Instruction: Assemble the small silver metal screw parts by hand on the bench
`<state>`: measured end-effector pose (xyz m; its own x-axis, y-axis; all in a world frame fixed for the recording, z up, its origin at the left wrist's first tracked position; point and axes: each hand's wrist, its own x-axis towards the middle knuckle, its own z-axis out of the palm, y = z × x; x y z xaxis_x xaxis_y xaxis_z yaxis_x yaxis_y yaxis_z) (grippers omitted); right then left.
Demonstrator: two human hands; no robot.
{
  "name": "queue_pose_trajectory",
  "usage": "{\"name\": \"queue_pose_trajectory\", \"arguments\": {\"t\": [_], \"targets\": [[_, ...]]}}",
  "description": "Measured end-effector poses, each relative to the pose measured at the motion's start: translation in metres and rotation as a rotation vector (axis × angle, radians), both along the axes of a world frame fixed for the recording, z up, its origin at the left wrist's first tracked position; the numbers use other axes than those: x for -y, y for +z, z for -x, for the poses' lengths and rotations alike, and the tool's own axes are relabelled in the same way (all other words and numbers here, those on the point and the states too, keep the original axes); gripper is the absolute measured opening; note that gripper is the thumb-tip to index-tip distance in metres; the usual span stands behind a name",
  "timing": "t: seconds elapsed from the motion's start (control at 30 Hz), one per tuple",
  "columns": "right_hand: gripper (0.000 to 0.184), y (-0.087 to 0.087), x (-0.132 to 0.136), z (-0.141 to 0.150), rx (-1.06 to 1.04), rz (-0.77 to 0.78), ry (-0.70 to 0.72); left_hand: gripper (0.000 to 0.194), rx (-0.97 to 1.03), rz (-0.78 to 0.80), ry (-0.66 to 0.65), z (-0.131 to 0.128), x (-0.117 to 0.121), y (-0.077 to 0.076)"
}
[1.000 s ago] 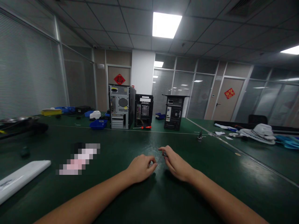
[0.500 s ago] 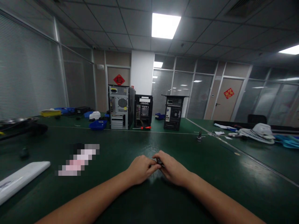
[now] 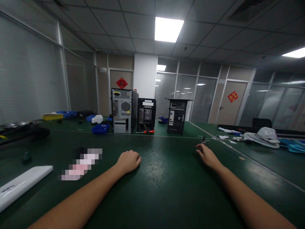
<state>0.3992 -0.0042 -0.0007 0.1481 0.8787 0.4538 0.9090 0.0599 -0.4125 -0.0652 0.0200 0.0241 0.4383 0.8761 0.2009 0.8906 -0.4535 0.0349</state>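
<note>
My left hand rests on the green tabletop with its fingers curled under. Whatever it may hold is hidden from view. Off to the right, my right hand is stretched forward, thumb and fingers slightly apart, with nothing visible between them. Just beyond its fingertips stands a small dark metallic part, too small to name. Whether the fingers touch it I cannot tell.
Three computer cases stand at the back: a grey one, a black one and another black one. A red screwdriver and a blue tray lie near them. A white panel is at left, a white hat at right.
My hands were together at the middle around a small dark object. They have parted: the left drew back leftward, the right reached right and forward. The small object is out of sight.
</note>
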Motion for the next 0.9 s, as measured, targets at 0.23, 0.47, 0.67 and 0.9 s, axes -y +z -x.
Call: {"name": "queue_pose_trajectory", "arguments": {"t": [0.23,0.47,0.67,0.9], "targets": [[0.029,-0.029,-0.007,-0.067,-0.069,0.031,-0.269,0.045,-0.017,0.067,0.088,0.013,-0.015,-0.008],[0.031,-0.026,-0.01,-0.073,-0.174,-0.122,-0.33,0.045,-0.049,0.035,0.074,0.012,-0.017,-0.012],[0.033,-0.006,0.001,-0.076,-0.256,-0.327,-0.262,0.045,-0.038,0.047,0.06,0.013,-0.017,-0.012],[0.047,0.002,0.012,-0.095,-0.209,-0.317,-0.233,0.046,-0.04,0.058,0.067,0.012,-0.015,-0.01]]}}
